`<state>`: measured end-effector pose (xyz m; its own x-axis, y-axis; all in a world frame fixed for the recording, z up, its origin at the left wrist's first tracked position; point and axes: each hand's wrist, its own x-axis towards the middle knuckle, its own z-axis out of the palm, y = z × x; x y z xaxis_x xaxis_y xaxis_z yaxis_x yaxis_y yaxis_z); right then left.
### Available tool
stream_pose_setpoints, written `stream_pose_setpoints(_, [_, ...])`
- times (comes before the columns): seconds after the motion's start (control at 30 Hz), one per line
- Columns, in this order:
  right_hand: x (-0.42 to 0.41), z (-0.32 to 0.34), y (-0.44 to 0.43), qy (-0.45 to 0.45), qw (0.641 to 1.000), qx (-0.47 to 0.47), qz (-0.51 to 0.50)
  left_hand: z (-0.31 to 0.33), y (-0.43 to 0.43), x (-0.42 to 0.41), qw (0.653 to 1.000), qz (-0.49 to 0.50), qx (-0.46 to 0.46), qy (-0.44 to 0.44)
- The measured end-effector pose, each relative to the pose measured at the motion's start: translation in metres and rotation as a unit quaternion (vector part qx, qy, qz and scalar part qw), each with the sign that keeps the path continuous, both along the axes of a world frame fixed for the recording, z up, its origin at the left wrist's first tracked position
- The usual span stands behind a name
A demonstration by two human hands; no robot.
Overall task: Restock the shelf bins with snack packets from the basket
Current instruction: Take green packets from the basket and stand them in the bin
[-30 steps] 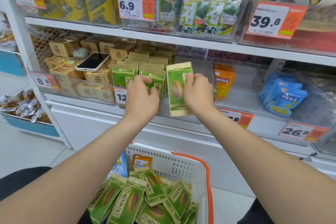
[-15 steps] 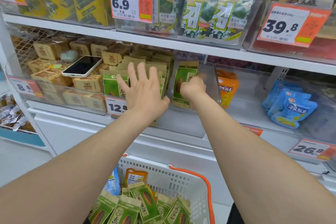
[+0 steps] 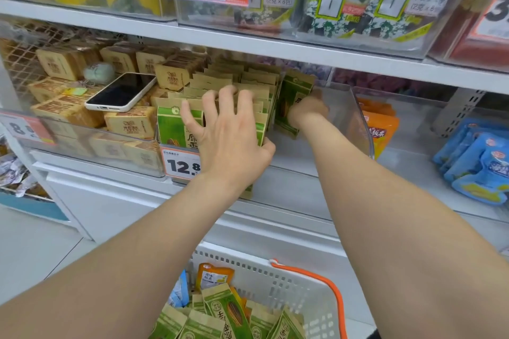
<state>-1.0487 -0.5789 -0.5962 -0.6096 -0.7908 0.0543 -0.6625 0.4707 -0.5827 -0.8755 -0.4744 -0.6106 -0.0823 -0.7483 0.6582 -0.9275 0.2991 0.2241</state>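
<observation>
Hands reach up from over the basket (image 3: 256, 264), which sits nearest the camera, directly below the clear bin (image 3: 358, 118). Inside it, loose green packets (image 3: 228, 311) lie heaped, so by my judgement much restocking remains.

Next up, at the bin's front, the left hand (image 3: 231, 140) lies flat and wide. Its spread fingers rest over the tops of the row of green packets (image 3: 170, 124) and its thumb is at the row's open end. It seems placed there to brace the standing packets toward the bin's left side, so they do not topple into the gap.

Deeper in the bin, the right hand (image 3: 307, 111) is curled round one green packet (image 3: 293, 91). It holds the packet upright, just beside the last packet of the row, in the bare right half of the bin. The hand is blurred, so I cannot tell how the fingers lie. Upright and face-forward matches the row, which is likely why the packet is carried that way.

A price tag (image 3: 180, 164) hangs on the bin's front left corner. Left of the bin, a phone (image 3: 121, 92) rests on brown boxes (image 3: 129, 124), probably parked there to free both hands. Right of the bin stand orange pouches (image 3: 381, 132), and blue pouches (image 3: 482, 168) lie farther right. Above the bin, on the next shelf, are seaweed packs (image 3: 358, 3).
</observation>
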Motion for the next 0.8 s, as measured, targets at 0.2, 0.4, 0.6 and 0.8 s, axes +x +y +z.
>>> stream_pose_setpoints(0.2, [-0.005, -0.001, 0.001, 0.025, 0.999, -0.039, -0.025, -0.001, -0.002, -0.003, 1.000, 0.001, -0.001, 0.010])
stream_pose_setpoints(0.4, [-0.003, -0.004, 0.006, -0.055, 0.997, -0.052, 0.012, 0.000, 0.000, -0.002, 1.000, -0.001, 0.005, 0.011])
stream_pose_setpoints(0.6, [0.005, 0.003, 0.023, -0.025, 0.995, 0.072, 0.062, 0.001, 0.006, -0.001, 1.000, -0.009, 0.015, 0.007])
stream_pose_setpoints(0.8, [0.015, 0.021, 0.076, 0.076, 0.984, 0.036, 0.156, 0.014, 0.022, 0.004, 0.999, -0.023, 0.037, 0.028])
